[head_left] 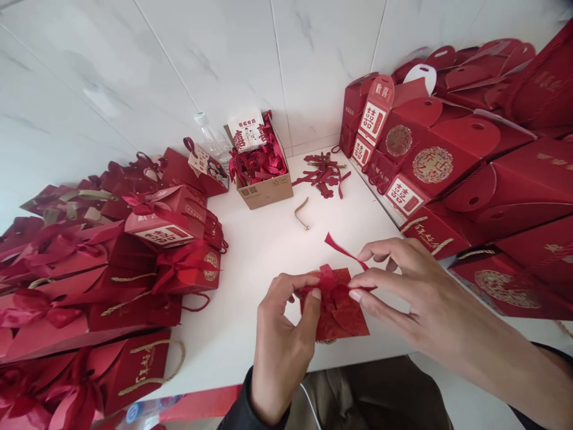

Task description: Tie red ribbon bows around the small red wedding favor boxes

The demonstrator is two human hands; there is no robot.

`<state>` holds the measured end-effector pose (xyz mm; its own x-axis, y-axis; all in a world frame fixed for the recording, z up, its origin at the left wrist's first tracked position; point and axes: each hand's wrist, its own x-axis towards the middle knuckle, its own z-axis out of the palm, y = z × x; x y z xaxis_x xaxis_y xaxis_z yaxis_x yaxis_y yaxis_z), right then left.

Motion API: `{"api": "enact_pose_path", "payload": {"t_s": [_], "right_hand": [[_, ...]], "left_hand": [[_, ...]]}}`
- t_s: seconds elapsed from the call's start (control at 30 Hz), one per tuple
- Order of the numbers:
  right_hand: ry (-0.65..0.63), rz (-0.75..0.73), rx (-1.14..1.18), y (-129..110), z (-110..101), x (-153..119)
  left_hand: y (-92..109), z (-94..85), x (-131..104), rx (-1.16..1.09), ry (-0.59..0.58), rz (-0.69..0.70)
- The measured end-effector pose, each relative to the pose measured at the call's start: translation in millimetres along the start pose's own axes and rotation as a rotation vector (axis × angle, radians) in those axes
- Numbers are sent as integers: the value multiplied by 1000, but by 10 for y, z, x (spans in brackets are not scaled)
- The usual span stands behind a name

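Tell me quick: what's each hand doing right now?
Left hand: closed, holding red ribbon at the red box.
Right hand: closed, holding a ribbon tail.

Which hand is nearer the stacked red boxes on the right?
Right. The right hand is just left of the stacked red boxes, pinching the ribbon; the left hand is farther left, at the red packet's left side.
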<state>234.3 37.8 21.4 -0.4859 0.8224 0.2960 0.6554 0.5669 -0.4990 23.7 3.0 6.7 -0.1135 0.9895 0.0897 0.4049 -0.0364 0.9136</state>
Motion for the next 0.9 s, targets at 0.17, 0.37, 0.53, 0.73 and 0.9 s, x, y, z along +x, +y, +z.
{"api": "enact_pose_path", "payload": {"t_s": [0.17, 0.37, 0.53, 0.73, 0.9], "right_hand": [[-94, 41, 119, -70, 139, 90], [-130, 9, 213, -110, 247, 207], [-97, 17, 272, -159, 145, 249], [-101, 30, 174, -58, 125, 205], [-133, 10, 66, 88, -14, 146]], "left_hand": [[-46, 84, -26, 106, 140, 154], [-61, 64, -91, -7, 66, 124], [-91, -42, -60, 47, -139, 119], [-119, -32, -61, -192, 18, -59], [-113, -80, -107, -258, 136, -114]]}}
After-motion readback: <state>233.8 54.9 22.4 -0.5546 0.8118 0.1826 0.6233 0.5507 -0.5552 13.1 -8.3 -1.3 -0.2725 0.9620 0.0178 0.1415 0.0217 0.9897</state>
